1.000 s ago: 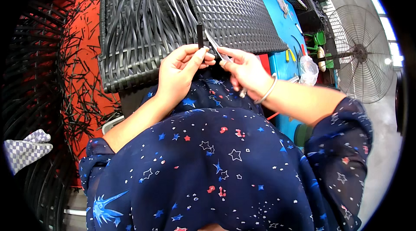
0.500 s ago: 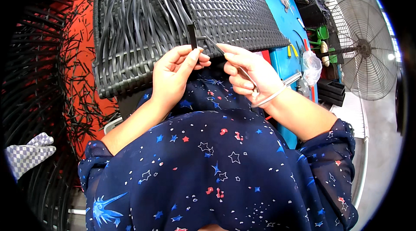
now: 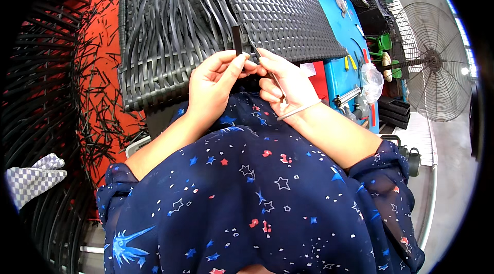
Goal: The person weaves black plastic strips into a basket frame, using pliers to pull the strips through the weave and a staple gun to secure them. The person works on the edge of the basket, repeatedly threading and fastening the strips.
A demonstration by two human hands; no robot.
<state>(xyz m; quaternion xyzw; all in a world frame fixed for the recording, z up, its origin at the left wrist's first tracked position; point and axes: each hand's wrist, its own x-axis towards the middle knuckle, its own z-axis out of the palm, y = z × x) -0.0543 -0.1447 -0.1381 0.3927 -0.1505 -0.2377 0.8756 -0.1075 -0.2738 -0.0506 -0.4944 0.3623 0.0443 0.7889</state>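
Black woven wicker furniture (image 3: 288, 12) lies in front of me, with a row of loose flat strands (image 3: 175, 22) standing out of its left part. My left hand (image 3: 213, 84) pinches a flat black strip (image 3: 236, 40) between thumb and fingers, its end pointing up. Close beside it, my right hand (image 3: 288, 81) is closed on a thin metal hook tool (image 3: 277, 79) that runs down through the palm; its bent tip is hard to make out now. The fingertips of both hands nearly meet at the near edge of the weave.
Offcuts of black strip litter the red surface (image 3: 103, 140) at left, beside dark curved strands and a checkered glove (image 3: 36, 179). On the blue table (image 3: 337, 76) at right are yellow-handled pliers (image 3: 350, 62) and a clear plastic bag (image 3: 371, 83). A large fan (image 3: 433, 60) stands beyond.
My right hand has moved left with the hook tool, and my left hand slightly right with the strip, so they are closer together. The view has shifted a little.
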